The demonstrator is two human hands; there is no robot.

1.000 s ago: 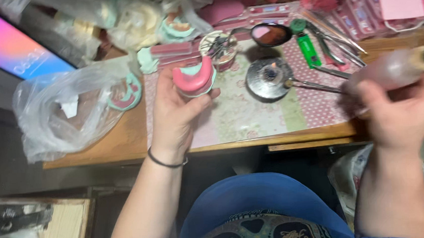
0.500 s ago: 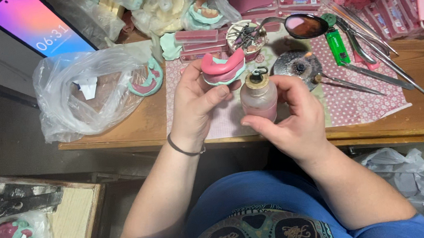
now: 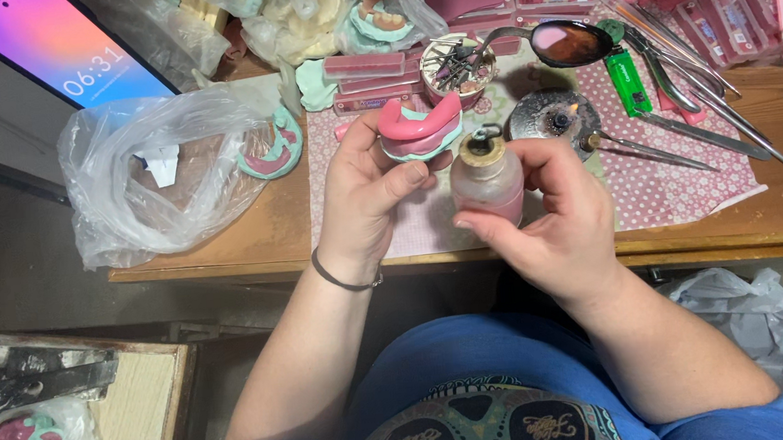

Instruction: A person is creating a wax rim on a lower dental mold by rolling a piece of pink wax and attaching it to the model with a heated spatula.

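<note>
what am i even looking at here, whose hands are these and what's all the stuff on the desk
This is one picture from a camera worn on a person's head, looking down at their own two bare hands over a wooden workbench. There is no machine.

The left hand holds a pink and green dental model, shaped like a jaw arch. The right hand grips a small frosted bottle with pink liquid and a stopper on top.

On the bench lie a crumpled clear plastic bag, a phone with a lit screen, a green lighter, a large spoon, a round metal burner, long metal hand tools and a dotted pink mat.
</note>
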